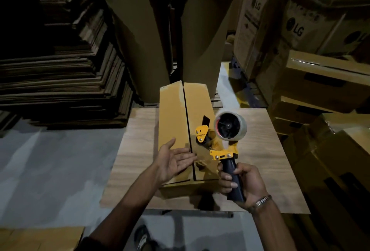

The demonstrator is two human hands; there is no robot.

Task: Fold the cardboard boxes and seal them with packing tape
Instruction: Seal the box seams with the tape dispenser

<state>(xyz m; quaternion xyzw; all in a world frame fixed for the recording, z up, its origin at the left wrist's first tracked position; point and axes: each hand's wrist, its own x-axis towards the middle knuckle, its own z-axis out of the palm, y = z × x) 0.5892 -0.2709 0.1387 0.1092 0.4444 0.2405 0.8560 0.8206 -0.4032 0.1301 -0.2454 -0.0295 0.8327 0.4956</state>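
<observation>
a box [174,122] lies on a table [136,150]. left of the table stands a pile of flat cardboard [60,82], behind it paper rolls [138,36], right of it stacked cartons [312,82].

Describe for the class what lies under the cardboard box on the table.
The cardboard box rests on a wooden tabletop, its far end overhanging the edge. The surface beneath it is covered, so anything there cannot be seen.

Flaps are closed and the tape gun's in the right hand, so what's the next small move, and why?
Probably lower the yellow tape dispenser held in the right hand onto the near end of the brown cardboard box, at its centre seam. The seam looks dark and untaped, the flaps meet, and the open left hand hovers over the near left flap, ready to press it flat.
</observation>
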